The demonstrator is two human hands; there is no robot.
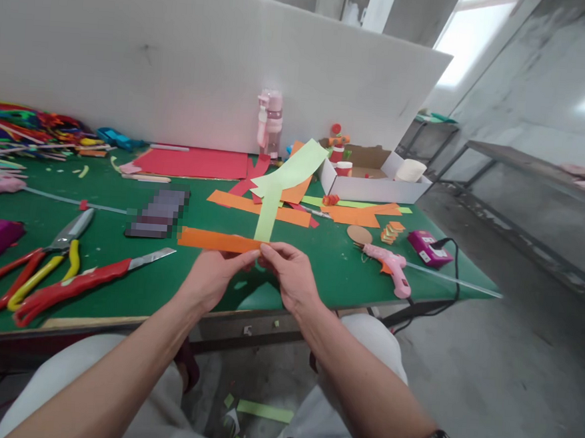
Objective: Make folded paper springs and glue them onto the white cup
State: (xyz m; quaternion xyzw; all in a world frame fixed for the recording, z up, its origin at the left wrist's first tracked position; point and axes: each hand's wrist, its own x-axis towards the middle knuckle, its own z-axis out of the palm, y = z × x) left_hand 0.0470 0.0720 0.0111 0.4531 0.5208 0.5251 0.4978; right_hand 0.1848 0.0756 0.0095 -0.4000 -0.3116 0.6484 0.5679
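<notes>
- The left hand (217,275) and right hand (292,277) are close together above the near edge of the green felt-covered worktop (124,197), fingertips pinched shut on paper.
- Between them they hold a flat orange paper strip (215,240), running out to the left, and a narrow light green paper strip (266,218), rising away from the fingers. The two strips meet at one end, right at the pinch.
- Judged from this, cutting is largely done: more orange paper strips (258,208) and a red paper sheet (191,162) lie further back.
- The joint looks only just begun, with both strips otherwise free.
- The pink glue gun (392,265) lies untouched to the right, the red-and-yellow-handled shears (33,269) to the left.
</notes>
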